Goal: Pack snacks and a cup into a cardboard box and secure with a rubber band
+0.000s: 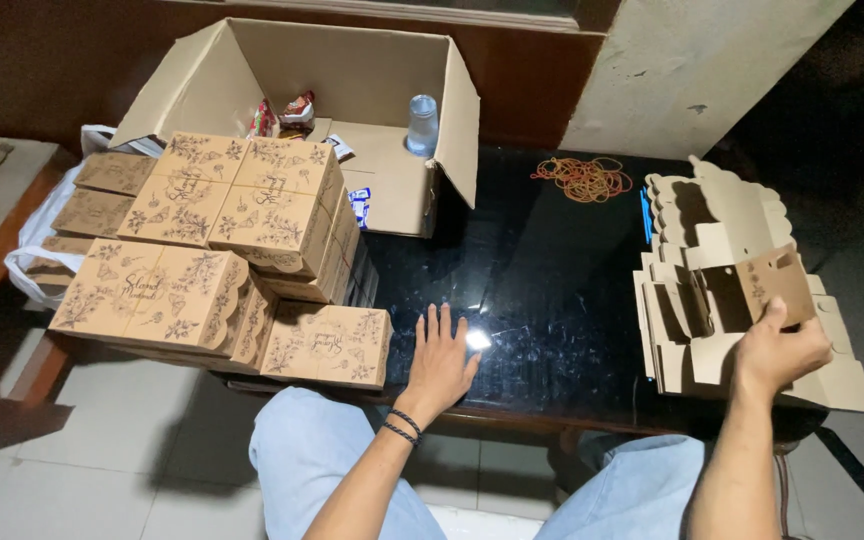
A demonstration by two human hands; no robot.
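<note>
Seated at the black glossy table point(552, 260). My right hand point(778, 352) is closed on the top flat box blank point(767, 283) of the stack of unfolded blanks point(742, 300) at the table's right end: thumb on the printed brown face, fingers curled beneath, one corner tilted up off the pile. My left hand point(440, 358) lies palm down on the bare table, fingers spread, holding nothing, just beside the nearest finished box point(327, 345).

Finished printed boxes point(212, 230) are stacked several high at the left end, with the open carton point(352, 110) behind them (a clear bottle and some snack packets sit inside). A heap of rubber bands point(584, 178) lies near the far edge, apart from the blanks.

Technique note, my judgement: lift only one blank. The scalloped flaps nest into the sheets below and could drag a second along, so peel from the corner and keep the grip on the panel, not on a flap, to avoid creasing it. The left hand looks free to steady the pile.
</note>
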